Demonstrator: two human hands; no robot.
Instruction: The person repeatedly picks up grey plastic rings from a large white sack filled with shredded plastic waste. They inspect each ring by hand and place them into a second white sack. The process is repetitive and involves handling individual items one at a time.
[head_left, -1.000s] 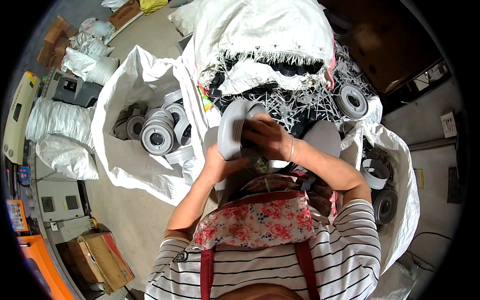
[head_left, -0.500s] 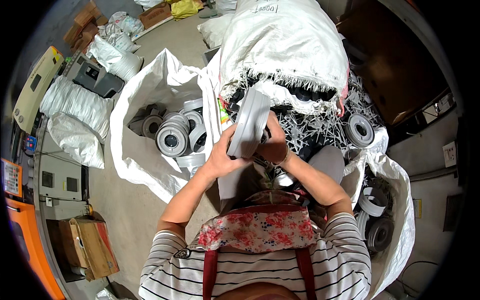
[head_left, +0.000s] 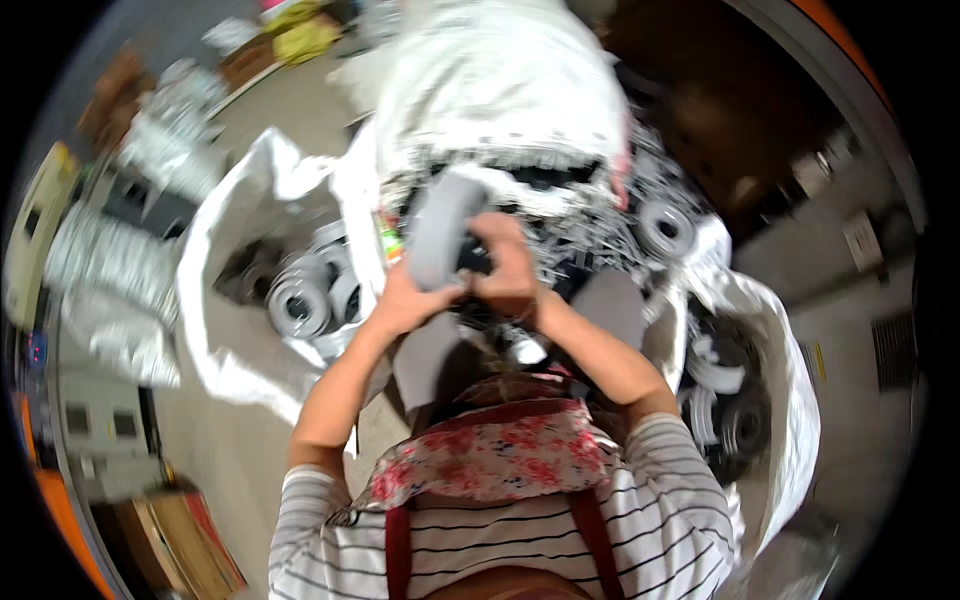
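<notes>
In front of my lap, a grey plastic ring (head_left: 440, 228) is held on edge, smeared by motion. My left hand (head_left: 408, 300) grips its lower left part. Close against its right side, my right hand (head_left: 508, 268) is curled, with a dark patch between its fingers and the ring; blur hides what it grasps. To the left stands an open white woven sack (head_left: 215, 352) with several grey plastic rings (head_left: 299, 308) in it. Ahead, a large white sack (head_left: 500, 80) lies with its frayed mouth toward me, over thin grey plastic scraps (head_left: 580, 240).
At my right, another open white sack (head_left: 795, 420) holds grey rings (head_left: 716, 370) and a darker round part (head_left: 745, 425). One grey ring (head_left: 665, 228) rests on the scraps. Filled sacks (head_left: 120, 340), a cardboard box (head_left: 185, 545) and machines line the left side.
The whole view has shifted and blurred. The ring stays in my left hand and looks more upright. My right hand has moved slightly up along the ring's side.
</notes>
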